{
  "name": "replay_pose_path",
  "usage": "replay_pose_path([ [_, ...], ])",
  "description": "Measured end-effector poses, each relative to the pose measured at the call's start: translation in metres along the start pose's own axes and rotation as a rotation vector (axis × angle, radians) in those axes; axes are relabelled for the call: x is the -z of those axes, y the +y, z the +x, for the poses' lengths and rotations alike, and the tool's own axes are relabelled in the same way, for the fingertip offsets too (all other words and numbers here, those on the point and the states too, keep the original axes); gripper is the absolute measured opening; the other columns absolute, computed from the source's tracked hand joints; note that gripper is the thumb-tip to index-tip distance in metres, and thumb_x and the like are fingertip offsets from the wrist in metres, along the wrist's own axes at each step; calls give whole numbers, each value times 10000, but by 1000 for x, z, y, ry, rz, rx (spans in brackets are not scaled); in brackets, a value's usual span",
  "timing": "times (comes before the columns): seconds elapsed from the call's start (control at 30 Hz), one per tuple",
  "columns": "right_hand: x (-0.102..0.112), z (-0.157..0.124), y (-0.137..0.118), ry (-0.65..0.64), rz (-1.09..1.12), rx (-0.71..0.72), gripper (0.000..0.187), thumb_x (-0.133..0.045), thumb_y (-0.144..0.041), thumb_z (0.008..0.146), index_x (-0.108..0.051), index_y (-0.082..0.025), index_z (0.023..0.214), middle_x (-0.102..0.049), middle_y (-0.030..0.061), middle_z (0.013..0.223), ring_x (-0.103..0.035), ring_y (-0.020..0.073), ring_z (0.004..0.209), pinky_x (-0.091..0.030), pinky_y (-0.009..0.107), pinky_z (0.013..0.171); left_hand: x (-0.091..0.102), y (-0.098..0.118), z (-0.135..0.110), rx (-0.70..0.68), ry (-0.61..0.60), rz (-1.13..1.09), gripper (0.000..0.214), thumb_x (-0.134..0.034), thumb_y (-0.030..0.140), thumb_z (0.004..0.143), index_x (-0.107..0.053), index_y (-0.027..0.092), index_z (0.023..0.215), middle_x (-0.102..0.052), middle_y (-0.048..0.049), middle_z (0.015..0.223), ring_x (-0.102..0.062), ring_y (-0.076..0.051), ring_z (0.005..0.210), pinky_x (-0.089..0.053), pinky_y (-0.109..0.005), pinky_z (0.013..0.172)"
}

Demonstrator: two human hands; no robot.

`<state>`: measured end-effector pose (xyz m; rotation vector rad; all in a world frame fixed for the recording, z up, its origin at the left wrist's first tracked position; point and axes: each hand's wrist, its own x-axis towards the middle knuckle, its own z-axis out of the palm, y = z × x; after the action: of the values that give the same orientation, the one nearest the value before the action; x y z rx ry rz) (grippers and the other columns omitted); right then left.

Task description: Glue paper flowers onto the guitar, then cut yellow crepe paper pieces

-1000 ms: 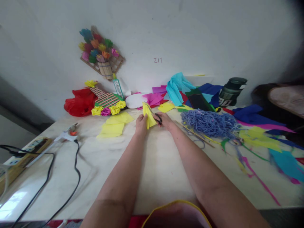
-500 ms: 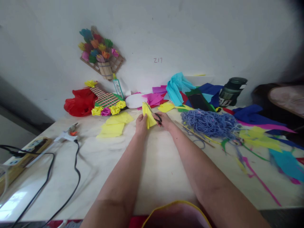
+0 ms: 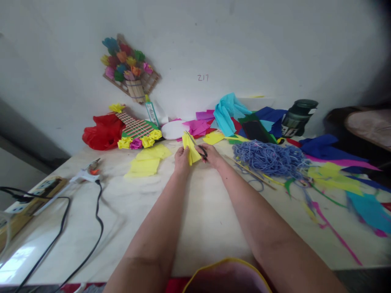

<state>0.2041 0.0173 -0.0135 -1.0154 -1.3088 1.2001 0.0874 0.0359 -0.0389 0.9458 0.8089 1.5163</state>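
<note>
My left hand (image 3: 182, 159) pinches a folded piece of yellow crepe paper (image 3: 191, 152) above the middle of the table. In my right hand (image 3: 211, 154) is a pair of scissors with black handles (image 3: 203, 153); my fingers are in the grips. The blades lie against the upper right edge of the yellow paper, and how far apart they are I cannot tell. Flat yellow paper pieces (image 3: 145, 166) rest on the table to the left of my left hand. Behind the hands lie a white oval disc (image 3: 173, 130) and pink paper (image 3: 198, 127).
A tangle of blue-violet yarn (image 3: 270, 158) and a thin stick (image 3: 253, 174) lie right of my hands. At left are a glue gun (image 3: 87, 174), its cord and a power strip (image 3: 35, 193). A stick guitar craft (image 3: 137, 128) and a dark green bottle (image 3: 298, 118) stand near the wall.
The yellow paper's upper end has tilted very slightly to the left. Both hands stay in nearly the same place with the scissors at the paper.
</note>
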Motion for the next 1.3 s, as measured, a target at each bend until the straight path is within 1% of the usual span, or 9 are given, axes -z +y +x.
replay_pose_path([
  [0.3,-1,2,1,9,-20,-18,257,-631,-366,650,-535,-161,771,-421,-94,367,-340,52,282,-266,174,277,1,1,0,2,11,-12,327,-642,397,615,-534,142,787,-598,-28,652,-569,-151,570,-453,-310,592],
  [0.4,0,2,2,-10,-7,-14,248,-622,-368,660,-528,-165,764,-437,-89,381,-352,51,287,-275,171,283,2,2,0,15,14,-20,329,-652,392,606,-527,140,776,-592,-23,627,-576,-157,569,-455,-312,595],
  [0.57,4,-1,0,-67,75,-39,260,-602,-402,668,-486,-170,683,-471,-75,402,-375,52,287,-289,171,290,1,5,-2,40,-38,-63,319,-665,362,605,-531,135,785,-600,-28,609,-609,-189,644,-466,-323,639],
  [0.73,5,-4,-4,-63,94,-68,273,-606,-403,669,-458,-174,647,-471,-72,390,-389,60,282,-298,172,290,-1,9,-5,71,-75,-68,331,-680,366,593,-535,136,782,-607,-33,608,-620,-207,694,-474,-326,657],
  [1.07,6,-4,-3,-50,114,-67,273,-607,-393,676,-450,-173,636,-473,-64,381,-391,63,280,-302,174,289,0,10,-7,98,-148,-57,327,-689,358,592,-545,132,780,-613,-38,609,-622,-207,685,-480,-322,644],
  [1.3,6,-3,-1,-47,85,-50,268,-603,-382,684,-443,-174,631,-459,-66,374,-376,55,274,-280,168,283,0,9,-6,104,-137,-45,325,-698,349,577,-547,134,768,-609,-33,604,-623,-210,694,-481,-323,647],
])
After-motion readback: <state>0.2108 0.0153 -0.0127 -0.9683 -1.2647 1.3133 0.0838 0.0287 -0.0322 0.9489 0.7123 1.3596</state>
